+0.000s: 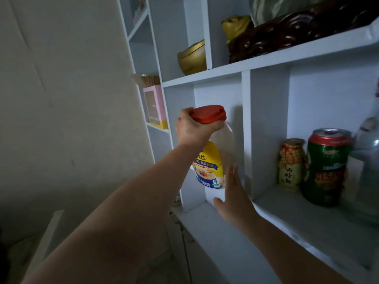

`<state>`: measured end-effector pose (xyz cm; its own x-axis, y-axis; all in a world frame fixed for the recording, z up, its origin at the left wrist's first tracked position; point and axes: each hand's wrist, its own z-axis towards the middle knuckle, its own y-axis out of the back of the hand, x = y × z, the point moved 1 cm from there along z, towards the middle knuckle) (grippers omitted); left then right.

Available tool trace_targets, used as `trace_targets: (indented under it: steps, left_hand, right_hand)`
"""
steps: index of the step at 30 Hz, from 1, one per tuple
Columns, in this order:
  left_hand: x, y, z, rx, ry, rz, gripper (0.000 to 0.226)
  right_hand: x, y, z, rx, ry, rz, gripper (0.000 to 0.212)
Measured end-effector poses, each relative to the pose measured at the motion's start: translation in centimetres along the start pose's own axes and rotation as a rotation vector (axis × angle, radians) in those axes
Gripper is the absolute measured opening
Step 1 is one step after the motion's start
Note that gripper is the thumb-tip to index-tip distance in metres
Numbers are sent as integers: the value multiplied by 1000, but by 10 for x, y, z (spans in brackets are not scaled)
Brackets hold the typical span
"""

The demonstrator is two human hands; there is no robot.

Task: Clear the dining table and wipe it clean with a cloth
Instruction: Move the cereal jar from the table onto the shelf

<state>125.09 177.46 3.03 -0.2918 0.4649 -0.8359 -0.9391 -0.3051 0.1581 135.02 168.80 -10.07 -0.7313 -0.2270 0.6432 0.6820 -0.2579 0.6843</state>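
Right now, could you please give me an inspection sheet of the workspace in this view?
Surface: white shelf board; dining table not in view.
Job's things: jar, clear with a yellow label and red lid, in the narrow compartment; cloth not seen.
Clutter: small bottle, can and clear bottle in the compartment to the right; gold bowl, gold figurine and dark carving above.
Hands: left hand grips the jar just under the lid; right hand open, fingers straight, by the jar's lower side.
Cables: nothing seen.
Surroundings: pale wall; pink box on a side shelf.
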Motion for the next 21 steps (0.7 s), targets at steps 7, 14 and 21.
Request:
trace_targets:
  steps: [7,14,21]
  left_hand:
    - [29,-27,44,126,-3,25,114]
    - [66,-24,55,279,-173,46,98]
    - [132,8,27,114,-274,160,50]
  right_hand:
    - [-6,-18,33,-47,-84,46,93]
    - [-15,-35,72,-77,-131,109,95]
    - [-20,-35,95,-159,-146,-30,83]
